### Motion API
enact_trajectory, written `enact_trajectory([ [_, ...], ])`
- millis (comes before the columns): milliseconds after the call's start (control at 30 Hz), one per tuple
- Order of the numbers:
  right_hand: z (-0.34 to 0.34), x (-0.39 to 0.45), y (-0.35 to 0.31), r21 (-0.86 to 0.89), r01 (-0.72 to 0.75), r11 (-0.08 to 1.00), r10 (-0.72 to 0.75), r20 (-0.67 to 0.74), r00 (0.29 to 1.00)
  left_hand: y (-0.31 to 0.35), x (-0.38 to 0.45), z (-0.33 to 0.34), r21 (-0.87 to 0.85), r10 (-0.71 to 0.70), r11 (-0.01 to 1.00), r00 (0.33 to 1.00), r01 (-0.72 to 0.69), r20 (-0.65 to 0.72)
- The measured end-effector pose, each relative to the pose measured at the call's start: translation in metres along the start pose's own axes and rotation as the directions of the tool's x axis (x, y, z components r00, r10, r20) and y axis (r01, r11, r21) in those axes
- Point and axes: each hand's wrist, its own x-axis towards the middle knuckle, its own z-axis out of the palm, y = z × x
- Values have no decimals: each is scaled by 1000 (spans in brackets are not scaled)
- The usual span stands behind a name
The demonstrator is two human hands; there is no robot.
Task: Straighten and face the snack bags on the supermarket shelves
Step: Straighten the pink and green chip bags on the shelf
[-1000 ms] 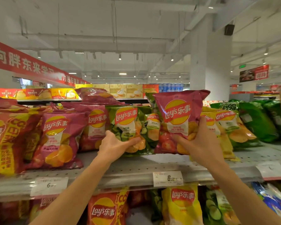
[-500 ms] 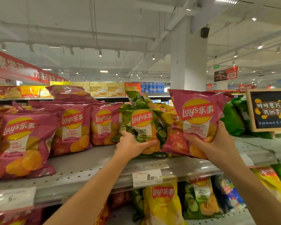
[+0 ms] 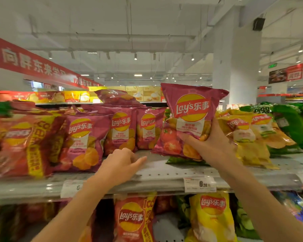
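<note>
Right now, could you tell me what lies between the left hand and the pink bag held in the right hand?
In the head view, only bare shelf separates the left hand from the pink bag.

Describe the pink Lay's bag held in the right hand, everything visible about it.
The pink Lay's bag is a glossy, crinkled plastic chip packet, magenta, with a yellow-and-red Lay's logo, a white label panel, and pictured tomatoes and chips low on its front. It stands roughly upright, front facing the camera, top seal slightly crumpled. The right hand grips its lower right part, fingers curled round the front. Its bottom edge sits just above the upper shelf, over a flat green bag.
</note>
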Motion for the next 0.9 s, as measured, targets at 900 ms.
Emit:
enact_trajectory([
  [900,122,15,3,-214,-158,964,242,463,853,-31,-46,-24,81,57,996,991,-48,-118],
])
